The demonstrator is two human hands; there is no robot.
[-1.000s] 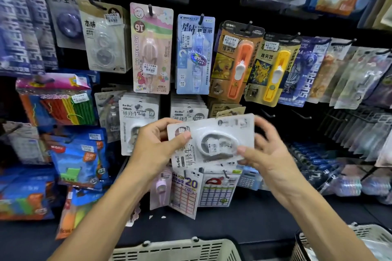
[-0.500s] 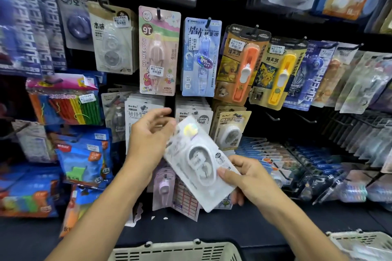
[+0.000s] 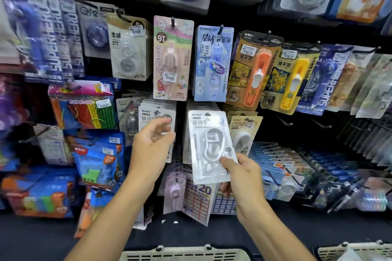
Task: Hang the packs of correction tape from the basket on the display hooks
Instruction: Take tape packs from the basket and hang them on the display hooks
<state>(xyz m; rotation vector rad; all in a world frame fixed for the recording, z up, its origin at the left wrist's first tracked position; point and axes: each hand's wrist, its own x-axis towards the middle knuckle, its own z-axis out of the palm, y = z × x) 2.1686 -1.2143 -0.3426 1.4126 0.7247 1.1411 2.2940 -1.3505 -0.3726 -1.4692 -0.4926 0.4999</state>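
Observation:
A white pack of correction tape (image 3: pixel 209 146) stands upright in front of the display, its top hole near a stack of matching packs on a hook. My right hand (image 3: pixel 241 174) pinches its lower right corner, thumb on the front. My left hand (image 3: pixel 151 146) hovers just left of it with fingers loosely spread, holding nothing, in front of another stack of the same white packs (image 3: pixel 156 113). A beige basket (image 3: pixel 184 254) shows at the bottom edge.
Hanging packs fill the wall: a pink pack (image 3: pixel 172 57), a blue pack (image 3: pixel 213 63), orange and yellow clip dispensers (image 3: pixel 256 70). Bare hooks (image 3: pixel 284 122) stick out at right. A second basket (image 3: pixel 356 250) sits at bottom right.
The pack has turned from sideways to upright and moved up toward the hook. My left hand has let go of it; only my right hand holds it now.

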